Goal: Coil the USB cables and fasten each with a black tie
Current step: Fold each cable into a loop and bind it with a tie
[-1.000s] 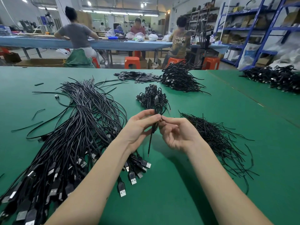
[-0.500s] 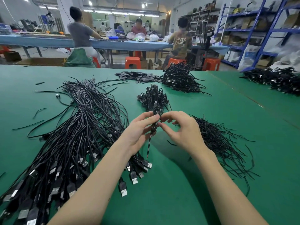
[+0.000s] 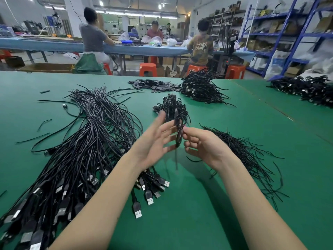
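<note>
Where left hand (image 3: 155, 141) blurs, coiled cable (image 3: 178, 130) indistinct

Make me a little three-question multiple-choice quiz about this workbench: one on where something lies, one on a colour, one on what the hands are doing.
1. Where does the pile of loose black ties lie?
A. right of the hands
B. left of the hands
C. on a stool

2. What colour is the table?
A. blue
B. green
C. white

3. Which hand holds the coiled cable?
A. left hand
B. neither
C. right hand

Answers:
1 A, the thin strands spread beside the right hand.
2 B, the whole top is green.
3 C, its fingertips pinch the coil, while the left hand is spread open and blurred.
</note>
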